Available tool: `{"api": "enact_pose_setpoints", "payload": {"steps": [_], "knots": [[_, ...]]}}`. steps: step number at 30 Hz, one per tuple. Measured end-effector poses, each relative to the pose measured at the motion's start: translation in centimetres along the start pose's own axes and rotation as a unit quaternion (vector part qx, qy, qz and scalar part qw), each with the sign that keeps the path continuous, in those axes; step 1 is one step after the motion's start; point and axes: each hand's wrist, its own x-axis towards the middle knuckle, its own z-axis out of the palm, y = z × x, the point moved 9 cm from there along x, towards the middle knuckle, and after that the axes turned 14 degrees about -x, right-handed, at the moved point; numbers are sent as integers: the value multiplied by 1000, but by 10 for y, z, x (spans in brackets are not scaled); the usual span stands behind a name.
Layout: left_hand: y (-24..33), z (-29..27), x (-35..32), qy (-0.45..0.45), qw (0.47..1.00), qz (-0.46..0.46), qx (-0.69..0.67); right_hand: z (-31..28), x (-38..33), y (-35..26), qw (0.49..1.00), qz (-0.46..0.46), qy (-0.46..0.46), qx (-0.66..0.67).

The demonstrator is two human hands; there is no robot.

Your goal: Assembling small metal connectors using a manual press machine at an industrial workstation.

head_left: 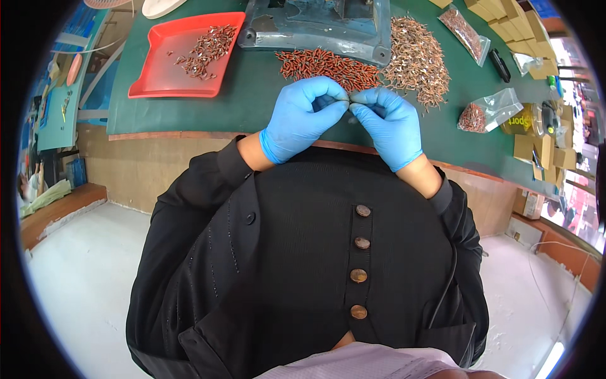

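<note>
the gloved left hand [306,117] and right hand [392,123] meet above the counter [208,117], wrists over its front edge, fingertips pinching a tiny piece [350,102] too small to make out. green surface runs left to the red tray [148,82] and right toward the clear bag [499,108]. the red pile [328,66] lies just beyond, partly hidden by the hands, beside the paler pile [416,60]; the metal base [309,35] is cut off at the top.

Tiny dark piece [350,100], details unclear, upper centre. Red-brown slim pieces [328,67], heaped, just above. Coppery pieces [416,60], larger heap, upper right.
</note>
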Motion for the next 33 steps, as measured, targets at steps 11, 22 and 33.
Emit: {"api": "enact_pose_setpoints", "payload": {"steps": [11,22,33], "knots": [[8,-26,11,34,998,57,-21,-1,6,-13,974,-75,39,-209],[15,-84,39,2,881,94,464,7,13,5,980,-42,-45,-190],[12,-80,31,-44,862,66,500,11,12,10,982,-7,-69,-177]]}}
